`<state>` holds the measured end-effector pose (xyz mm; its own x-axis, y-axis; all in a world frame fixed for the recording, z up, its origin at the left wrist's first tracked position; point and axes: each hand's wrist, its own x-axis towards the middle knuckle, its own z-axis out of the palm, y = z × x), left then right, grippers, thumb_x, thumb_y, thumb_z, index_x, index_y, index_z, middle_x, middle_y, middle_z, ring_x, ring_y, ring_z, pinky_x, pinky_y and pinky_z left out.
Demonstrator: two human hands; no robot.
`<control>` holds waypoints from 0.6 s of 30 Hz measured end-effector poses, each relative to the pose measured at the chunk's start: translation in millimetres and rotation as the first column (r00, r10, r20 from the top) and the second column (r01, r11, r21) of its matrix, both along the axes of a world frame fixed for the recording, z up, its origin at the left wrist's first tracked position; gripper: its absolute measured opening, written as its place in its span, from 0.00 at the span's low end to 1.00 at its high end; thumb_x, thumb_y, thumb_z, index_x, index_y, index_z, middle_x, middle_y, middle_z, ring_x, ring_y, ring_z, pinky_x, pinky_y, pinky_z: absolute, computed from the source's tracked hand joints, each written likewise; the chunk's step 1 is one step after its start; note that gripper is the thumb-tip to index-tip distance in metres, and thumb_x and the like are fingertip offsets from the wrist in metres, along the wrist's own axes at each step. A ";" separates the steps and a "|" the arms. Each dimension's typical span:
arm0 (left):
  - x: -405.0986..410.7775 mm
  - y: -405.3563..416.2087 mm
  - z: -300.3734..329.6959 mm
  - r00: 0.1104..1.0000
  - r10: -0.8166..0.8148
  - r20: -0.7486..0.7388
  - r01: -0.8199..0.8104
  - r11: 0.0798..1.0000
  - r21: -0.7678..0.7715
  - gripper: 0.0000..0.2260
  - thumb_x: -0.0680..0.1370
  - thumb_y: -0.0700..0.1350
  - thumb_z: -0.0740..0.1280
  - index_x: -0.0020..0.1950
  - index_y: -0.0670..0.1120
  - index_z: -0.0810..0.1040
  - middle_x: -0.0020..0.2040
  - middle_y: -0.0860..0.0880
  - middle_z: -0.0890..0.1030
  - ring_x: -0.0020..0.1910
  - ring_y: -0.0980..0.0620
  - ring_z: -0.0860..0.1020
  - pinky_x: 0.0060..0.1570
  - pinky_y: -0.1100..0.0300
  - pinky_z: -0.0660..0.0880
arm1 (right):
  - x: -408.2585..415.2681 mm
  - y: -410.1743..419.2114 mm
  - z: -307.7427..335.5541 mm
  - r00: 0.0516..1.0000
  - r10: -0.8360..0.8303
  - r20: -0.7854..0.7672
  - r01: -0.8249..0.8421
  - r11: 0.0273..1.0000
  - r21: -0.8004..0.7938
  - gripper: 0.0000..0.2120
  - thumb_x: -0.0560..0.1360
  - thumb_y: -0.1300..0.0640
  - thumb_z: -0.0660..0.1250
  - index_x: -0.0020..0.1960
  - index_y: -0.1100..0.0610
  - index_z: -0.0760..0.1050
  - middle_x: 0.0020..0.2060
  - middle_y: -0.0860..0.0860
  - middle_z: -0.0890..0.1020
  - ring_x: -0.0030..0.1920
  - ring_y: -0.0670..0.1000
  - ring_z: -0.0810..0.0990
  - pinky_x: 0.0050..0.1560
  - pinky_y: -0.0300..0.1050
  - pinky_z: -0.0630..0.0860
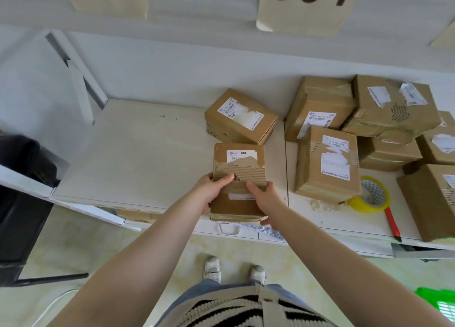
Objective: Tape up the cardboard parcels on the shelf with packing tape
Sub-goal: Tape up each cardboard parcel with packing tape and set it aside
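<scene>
The left hand point(212, 191) and right hand point(264, 198) each curl around a side of a flat brown cardboard box point(238, 179) at the near edge of the white shelf point(138, 154). Its label is torn. To the right, a yellow tape roll point(370, 195) lies beside more boxes point(327, 161). A far card point(305, 4) reads "034".

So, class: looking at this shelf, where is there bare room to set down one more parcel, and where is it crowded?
The widest bare patch is the left half of the shelf, between the white upright and the parcel gripped by the left hand and right hand. A smaller strip lies at the front, beside the tape roll. The right side is crowded with stacked parcels.
</scene>
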<state>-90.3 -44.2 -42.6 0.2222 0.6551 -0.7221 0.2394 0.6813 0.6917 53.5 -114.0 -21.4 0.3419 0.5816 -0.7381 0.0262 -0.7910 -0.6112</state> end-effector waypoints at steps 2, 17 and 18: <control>6.1 3.0 -7.3 1.000 -0.017 -0.022 0.018 0.999 0.030 0.24 0.75 0.53 0.73 0.67 0.43 0.76 0.57 0.45 0.83 0.50 0.47 0.82 0.42 0.57 0.79 | 3.9 6.2 1.7 1.000 -0.021 -0.023 0.021 1.000 -0.006 0.27 0.79 0.40 0.61 0.71 0.53 0.62 0.57 0.52 0.72 0.56 0.56 0.72 0.54 0.57 0.72; 24.6 11.9 -15.9 0.995 -0.021 -0.099 0.025 0.999 0.043 0.24 0.79 0.59 0.65 0.69 0.45 0.72 0.62 0.45 0.80 0.54 0.46 0.78 0.49 0.55 0.75 | 10.9 21.3 -13.1 0.990 0.033 0.136 -0.028 0.999 -0.040 0.32 0.76 0.37 0.64 0.67 0.59 0.61 0.61 0.57 0.74 0.59 0.59 0.75 0.59 0.60 0.75; 25.2 11.5 -16.4 0.994 -0.018 -0.111 0.023 0.999 0.048 0.24 0.80 0.59 0.63 0.69 0.44 0.72 0.60 0.47 0.79 0.53 0.47 0.77 0.49 0.55 0.74 | 11.5 21.2 -13.2 0.991 0.030 0.127 -0.026 0.999 -0.034 0.32 0.76 0.37 0.64 0.68 0.59 0.61 0.62 0.57 0.74 0.60 0.59 0.75 0.59 0.59 0.75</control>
